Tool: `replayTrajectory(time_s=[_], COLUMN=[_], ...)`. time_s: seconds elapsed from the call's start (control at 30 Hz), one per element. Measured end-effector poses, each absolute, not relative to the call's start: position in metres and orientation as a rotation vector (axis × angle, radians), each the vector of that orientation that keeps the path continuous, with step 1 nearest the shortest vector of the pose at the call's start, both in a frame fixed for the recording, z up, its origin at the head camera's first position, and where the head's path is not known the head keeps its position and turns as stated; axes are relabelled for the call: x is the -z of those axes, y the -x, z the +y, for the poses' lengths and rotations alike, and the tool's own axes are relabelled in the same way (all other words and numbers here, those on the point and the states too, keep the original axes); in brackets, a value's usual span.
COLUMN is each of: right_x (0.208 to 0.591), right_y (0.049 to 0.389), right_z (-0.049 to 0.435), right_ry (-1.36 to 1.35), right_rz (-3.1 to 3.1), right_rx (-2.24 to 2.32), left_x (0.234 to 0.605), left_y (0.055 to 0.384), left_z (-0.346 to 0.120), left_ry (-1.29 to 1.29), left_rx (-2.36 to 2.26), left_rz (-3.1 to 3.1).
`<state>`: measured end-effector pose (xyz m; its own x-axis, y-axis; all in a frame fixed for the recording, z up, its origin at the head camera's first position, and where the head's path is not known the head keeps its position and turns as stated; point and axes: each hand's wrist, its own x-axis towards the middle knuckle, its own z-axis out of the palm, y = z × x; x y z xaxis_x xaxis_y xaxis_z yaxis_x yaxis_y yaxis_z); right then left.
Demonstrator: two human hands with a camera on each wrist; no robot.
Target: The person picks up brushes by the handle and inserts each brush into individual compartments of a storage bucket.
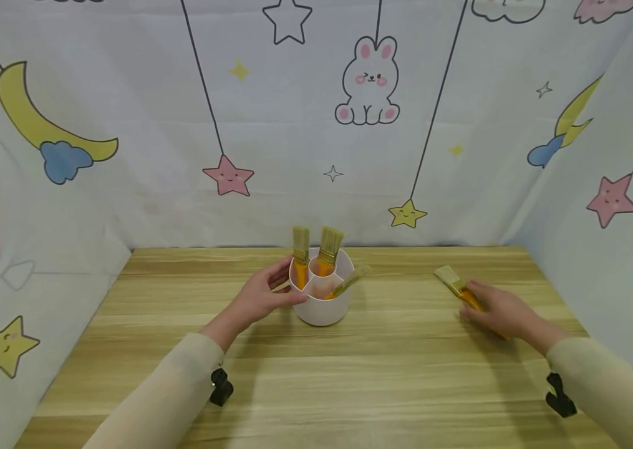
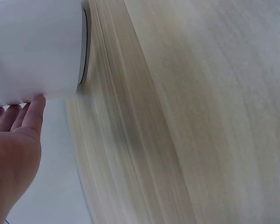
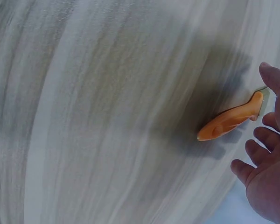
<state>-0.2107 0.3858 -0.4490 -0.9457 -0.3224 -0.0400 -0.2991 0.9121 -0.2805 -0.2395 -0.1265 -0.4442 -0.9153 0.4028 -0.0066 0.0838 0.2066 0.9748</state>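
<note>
A white round divided holder point(image 1: 322, 312) stands on the table, its bristle-up brushes sorted by compartment. One paintbrush point(image 1: 301, 240) is in the left section, another paintbrush point(image 1: 330, 243) in the central ring, and a third paintbrush point(image 1: 350, 280) leans right out of the front section. My left hand point(image 1: 254, 296) holds the holder's left side, thumb along the near rim, fingers against the wall behind. On the right, an orange-handled paintbrush point(image 3: 231, 122) lies on the table, bristles pointing away. Over its handle reaches my right hand point(image 3: 270, 172), thumb and fingers spread on either side.
The wood-grain table point(image 1: 383, 374) extends toward me and to both sides. A white cloth point(image 1: 305, 137) printed with stars, moons and a rabbit hangs behind and beside it. Dark wrist cameras point(image 1: 221, 386) are strapped at both sleeves.
</note>
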Motion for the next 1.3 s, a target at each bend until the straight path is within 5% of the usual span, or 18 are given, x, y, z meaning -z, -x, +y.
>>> replayTrajectory(time_s=[1.3], right_x=[0.473], right_y=[0.189], right_z=[0.358], right_ry=[0.686], right_rz=[3.033], right_rx=[0.481], left_x=[0.442], left_y=[0.241], left_z=[-0.129], left_ry=[-0.502], left_rx=[-1.697], left_rz=[2.264])
